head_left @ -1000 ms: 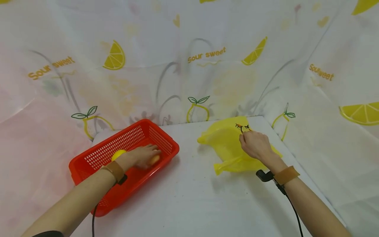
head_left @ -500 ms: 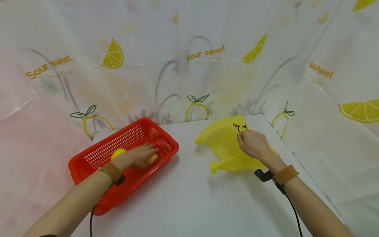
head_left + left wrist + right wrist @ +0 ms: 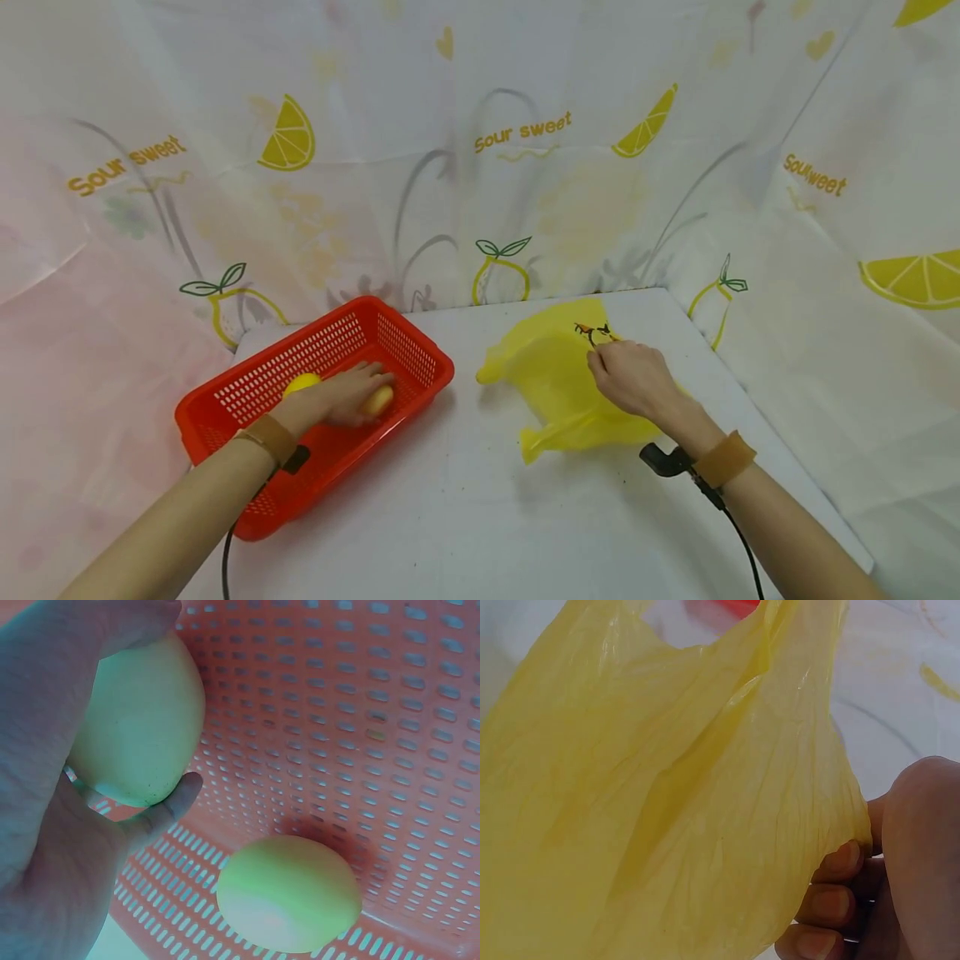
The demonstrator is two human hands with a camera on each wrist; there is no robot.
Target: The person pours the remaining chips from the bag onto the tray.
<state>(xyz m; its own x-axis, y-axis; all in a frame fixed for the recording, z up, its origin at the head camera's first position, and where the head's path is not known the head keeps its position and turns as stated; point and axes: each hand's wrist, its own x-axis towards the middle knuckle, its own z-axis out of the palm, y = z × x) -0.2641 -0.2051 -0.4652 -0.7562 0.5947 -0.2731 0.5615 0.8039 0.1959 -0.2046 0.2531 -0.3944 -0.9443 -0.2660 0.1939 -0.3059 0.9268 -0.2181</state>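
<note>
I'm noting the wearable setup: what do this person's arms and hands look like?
The left hand and right hand are gloveless, and no sleeves show. By the tan left wristband sits a small black block; by the matching right wristband, a bent black device. A thin black left cable and right cable run downward.

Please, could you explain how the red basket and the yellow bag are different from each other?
The red basket has firm walls full of slots; the yellow bag is thin, wrinkled film without slots. The red basket stands on the white table, whereas the yellow bag is pinched at its edge by the right grip. Both have a hand at work: the left grip is inside the basket.
</note>
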